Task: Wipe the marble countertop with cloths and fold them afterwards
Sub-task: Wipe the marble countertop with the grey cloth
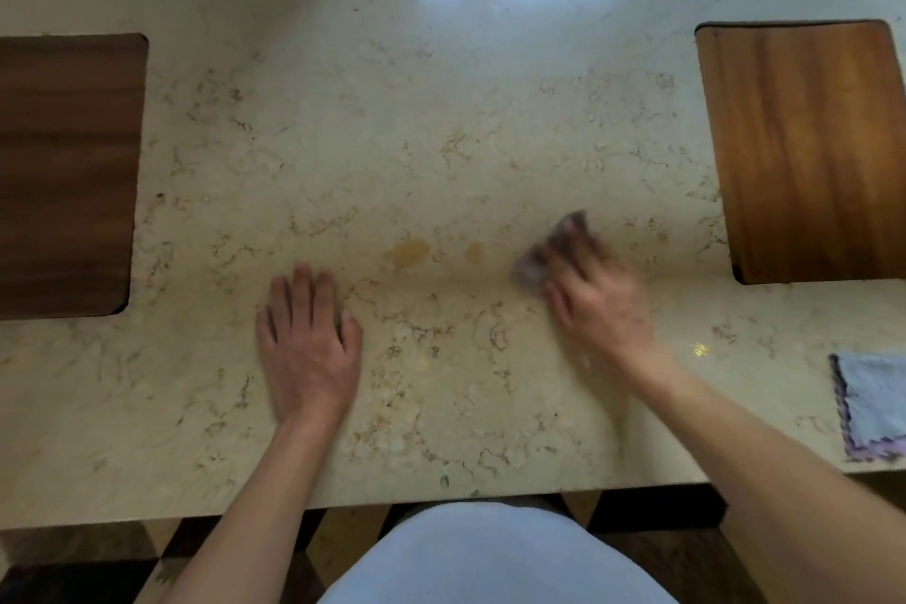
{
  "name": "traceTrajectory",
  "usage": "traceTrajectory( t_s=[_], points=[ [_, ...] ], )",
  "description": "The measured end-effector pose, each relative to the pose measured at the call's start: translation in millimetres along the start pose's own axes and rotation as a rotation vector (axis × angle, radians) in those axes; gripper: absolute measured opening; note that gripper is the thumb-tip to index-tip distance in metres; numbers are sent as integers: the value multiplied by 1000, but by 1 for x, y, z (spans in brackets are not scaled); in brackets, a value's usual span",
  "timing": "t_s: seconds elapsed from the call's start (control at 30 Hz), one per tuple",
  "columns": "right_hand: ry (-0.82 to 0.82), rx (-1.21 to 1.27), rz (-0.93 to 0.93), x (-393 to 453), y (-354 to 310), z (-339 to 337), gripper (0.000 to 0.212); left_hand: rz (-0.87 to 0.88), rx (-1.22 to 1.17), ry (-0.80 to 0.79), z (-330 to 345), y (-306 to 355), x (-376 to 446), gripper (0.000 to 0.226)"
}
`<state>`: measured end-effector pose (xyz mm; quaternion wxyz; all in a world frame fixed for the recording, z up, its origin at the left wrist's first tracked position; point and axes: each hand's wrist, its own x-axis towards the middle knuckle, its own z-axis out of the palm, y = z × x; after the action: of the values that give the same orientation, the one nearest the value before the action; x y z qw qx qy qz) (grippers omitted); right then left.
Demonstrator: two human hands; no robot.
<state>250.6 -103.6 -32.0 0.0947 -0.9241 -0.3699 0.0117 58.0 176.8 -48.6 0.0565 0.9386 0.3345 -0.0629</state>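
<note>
The beige marble countertop with brown veining fills the view. My right hand is blurred with motion and presses a small bunched purplish cloth onto the marble right of centre. Two amber stains lie just left of that cloth. My left hand rests flat on the marble with its fingers spread, holding nothing. A second cloth, light blue with a purple scalloped edge, lies flat at the right near the front edge.
A dark wooden board lies at the left and a lighter reddish-brown wooden board at the right. The counter's front edge runs just ahead of my body. Glare from a light shows at the back centre.
</note>
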Motion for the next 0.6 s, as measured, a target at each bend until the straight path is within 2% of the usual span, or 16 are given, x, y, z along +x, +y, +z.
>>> traceTrajectory(
  t_s=[0.07,0.13,0.27,0.37,0.43,0.47,0.53,0.6],
  points=[
    [-16,-24,204,41,13,-3,50,-5,-3,9,1,-1,0,60],
    [-8,-1,237,68,-1,0,47,-2,-9,17,3,-1,0,60],
    [122,23,41,48,-73,20,48,-1,-15,25,4,-2,0,61],
    [21,160,-143,-20,-116,33,47,5,-19,21,4,-3,2,61],
    [-46,145,-344,-41,-100,29,44,19,-38,24,3,-5,3,61],
    [-46,127,-380,-39,-81,26,42,25,-38,24,3,-7,5,60],
    [-7,56,-314,-18,-37,16,41,34,-23,36,1,-15,8,57],
    [-19,-32,-163,18,-2,4,46,10,-44,79,-1,-26,12,54]
  ],
)
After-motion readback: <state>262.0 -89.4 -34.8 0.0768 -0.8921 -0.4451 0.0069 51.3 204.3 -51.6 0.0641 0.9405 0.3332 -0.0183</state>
